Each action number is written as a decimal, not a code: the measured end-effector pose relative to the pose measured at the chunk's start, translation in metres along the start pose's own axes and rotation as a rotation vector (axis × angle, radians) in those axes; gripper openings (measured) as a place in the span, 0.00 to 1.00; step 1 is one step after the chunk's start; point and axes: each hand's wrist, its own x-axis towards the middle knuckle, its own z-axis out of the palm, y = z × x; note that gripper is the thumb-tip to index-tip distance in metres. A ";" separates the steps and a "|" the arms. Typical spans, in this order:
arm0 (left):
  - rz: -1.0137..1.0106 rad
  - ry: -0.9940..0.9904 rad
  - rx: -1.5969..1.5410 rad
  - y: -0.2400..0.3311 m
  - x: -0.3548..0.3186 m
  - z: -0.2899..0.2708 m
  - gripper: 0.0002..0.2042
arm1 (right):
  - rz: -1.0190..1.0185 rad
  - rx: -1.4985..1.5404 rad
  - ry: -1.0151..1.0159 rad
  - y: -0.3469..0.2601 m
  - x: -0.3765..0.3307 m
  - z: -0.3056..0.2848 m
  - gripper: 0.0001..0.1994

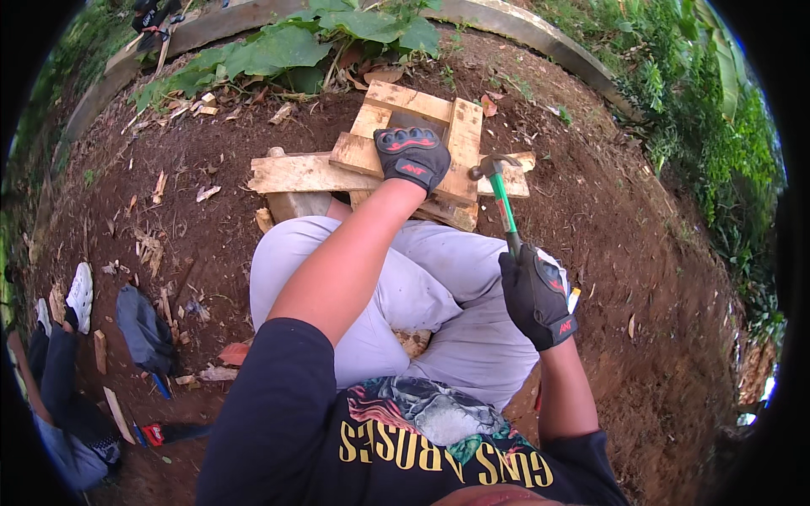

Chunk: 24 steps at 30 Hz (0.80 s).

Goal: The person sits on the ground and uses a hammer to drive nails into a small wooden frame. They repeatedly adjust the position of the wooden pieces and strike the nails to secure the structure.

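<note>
A small square frame of pale wooden boards point(467, 139) rests in front of my knees, tilted over a longer plank point(295, 174) that lies crosswise. My left hand point(412, 158), in a black glove with red trim, is closed over the frame's left board, its fingertips partly hidden. In my gloved right hand point(536, 295) is a claw hammer point(503, 198), held by the lower end of its green and black handle. The hammer's metal head is raised beside the frame's right edge. Under the plank's left part sits a block point(295, 205), mostly covered.
Broad-leaved plants point(278, 55) and a concrete curb point(557, 46) lie beyond the frame. At lower left are a seated person's legs point(57, 371), a grey-blue bag-like cloth point(143, 329) and a red-handled saw point(169, 433). Wood scraps litter the brown soil. Another person point(152, 21) is far left.
</note>
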 end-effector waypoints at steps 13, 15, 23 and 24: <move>0.000 0.036 0.006 0.001 0.003 0.004 0.13 | 0.007 -0.027 -0.026 0.003 0.013 -0.022 0.12; -0.028 0.017 0.016 -0.005 0.002 0.004 0.13 | 0.123 0.095 0.027 -0.012 0.016 -0.064 0.13; -0.027 -0.021 0.023 0.001 0.003 0.005 0.13 | -0.012 -0.121 0.074 0.001 0.003 -0.007 0.12; -0.023 -0.016 0.028 0.001 0.001 0.007 0.13 | -0.050 -0.091 0.047 0.002 0.004 -0.009 0.12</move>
